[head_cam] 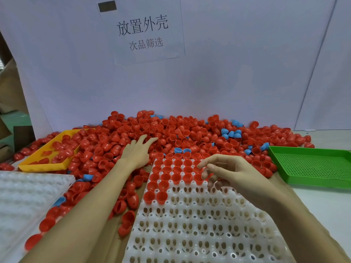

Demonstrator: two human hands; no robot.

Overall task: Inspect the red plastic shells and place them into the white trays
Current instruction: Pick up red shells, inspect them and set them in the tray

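At the bottom centre of the frame we note the white tray (199,224), its nearer cells bare and its far rows seated with red shells (171,170), open side up. At lower left lies a stack of white trays (28,196). Our right hand (233,173) hovers over the tray's filled rows, fingers loosely spread; we cannot tell whether it grasps a shell. Our left hand (137,150) reaches further up, fingers extended and released, resting on the pile of red shells (171,133) across the middle of the frame, with blue shells (230,133) mixed in. A yellow tray (34,160) sits mid left, a green tray (311,166) mid right. A paper sign (144,33) hangs at upper centre.
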